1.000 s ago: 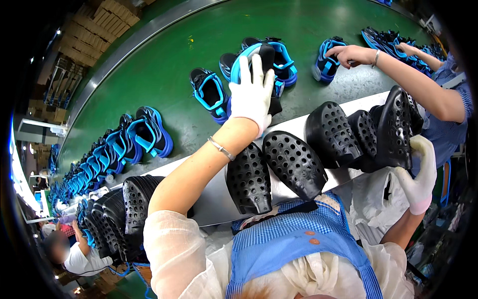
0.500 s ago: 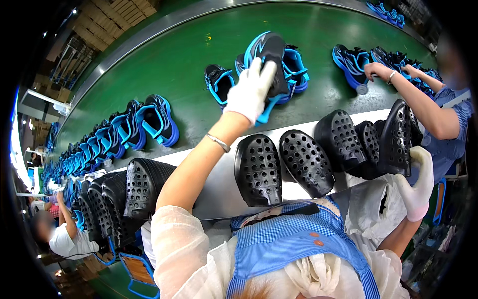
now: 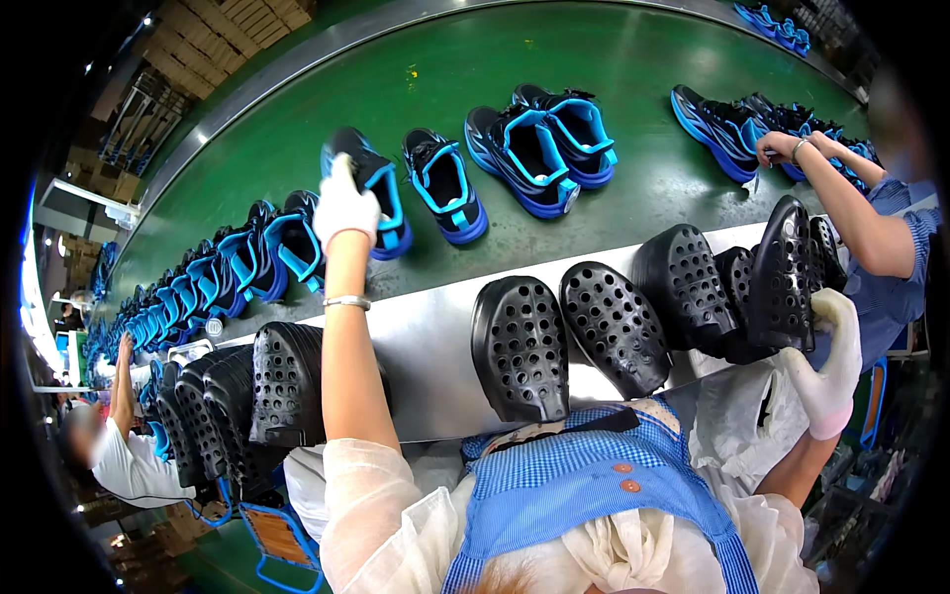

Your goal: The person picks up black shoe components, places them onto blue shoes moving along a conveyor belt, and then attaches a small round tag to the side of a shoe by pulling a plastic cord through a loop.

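Observation:
My left hand, in a white glove, reaches out over the green conveyor belt and grips a black and blue shoe by its heel end. My right hand, also gloved in white, holds the lower edge of an upright black perforated shoe mould at the right end of the steel shelf. Beside the held shoe lies its partner, and further right a pair of blue shoes.
Two black perforated moulds lie on the shelf in front of me, with a stack of more at the left. A row of blue shoes runs down the belt. One person's arm works at the right; another person stands at the lower left.
The belt has carried the shoes leftward. My left arm has swung left with the shoe it grips. My right hand stays on the upright mould.

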Demonstrator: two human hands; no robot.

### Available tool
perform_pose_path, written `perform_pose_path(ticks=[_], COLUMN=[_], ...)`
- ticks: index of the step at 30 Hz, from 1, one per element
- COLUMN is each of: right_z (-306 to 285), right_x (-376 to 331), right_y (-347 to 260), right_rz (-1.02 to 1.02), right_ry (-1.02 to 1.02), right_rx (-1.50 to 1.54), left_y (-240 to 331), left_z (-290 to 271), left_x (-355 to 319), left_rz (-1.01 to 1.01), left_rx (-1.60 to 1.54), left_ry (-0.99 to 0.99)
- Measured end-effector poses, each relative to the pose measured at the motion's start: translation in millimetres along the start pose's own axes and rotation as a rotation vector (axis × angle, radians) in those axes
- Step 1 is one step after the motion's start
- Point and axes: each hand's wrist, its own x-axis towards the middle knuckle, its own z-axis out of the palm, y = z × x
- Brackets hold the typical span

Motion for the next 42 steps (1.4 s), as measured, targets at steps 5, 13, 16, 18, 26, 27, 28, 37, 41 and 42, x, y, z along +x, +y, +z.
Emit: perform_pose_path(ticks=[5, 13, 16, 18, 26, 27, 28, 37, 41, 42], right_z=[10.3, 25.4, 28.3, 34.7, 72.3, 78.1, 84.7, 130.5, 138.5, 139.0], right_x=[9.7, 35.9, 50.0, 60.7, 108.2, 110.9, 113.7, 134.3, 133.8, 132.4], right_y=[-2.6, -12.3, -20.7, -26.2, -69.7, -76.2, -83.5, -111.2, -128.9, -133.4], right_rz=[-0.005, -0.069, -0.139, -0.158, -0.398, -0.410, -0.425, -0.560, -0.633, -0.630], right_ry=[-0.034, -0.088, -0.151, -0.167, -0.368, -0.391, -0.415, -0.420, -0.489, -0.522], right_rx=[0.002, 0.038, 0.050, 0.060, 0.121, 0.146, 0.174, 0.215, 0.305, 0.338], left_y=[7.4, 46.1, 42.9, 48.9, 30.9, 26.7, 17.8, 46.7, 64.5, 65.2], left_z=[59.7, 68.7, 70.9, 62.3, 66.1, 68.2, 72.3, 1.1, -13.5, -17.6], left_x=[-13.6, -10.2, -5.5, -0.2, 14.8, 13.6, 12.3, -57.8, -91.1, -96.0], left_rz=[-0.005, 0.351, 0.368, 0.159, -0.058, -0.060, -0.006, 0.057, -0.233, -0.258], left_rx=[-0.375, -0.464, -0.614, -0.442, -0.642, -0.645, -0.623, -1.435, -2.274, -2.377], left_ry=[-0.167, -0.066, 0.012, -0.179, -0.371, -0.366, -0.316, -0.207, -0.810, -0.928])
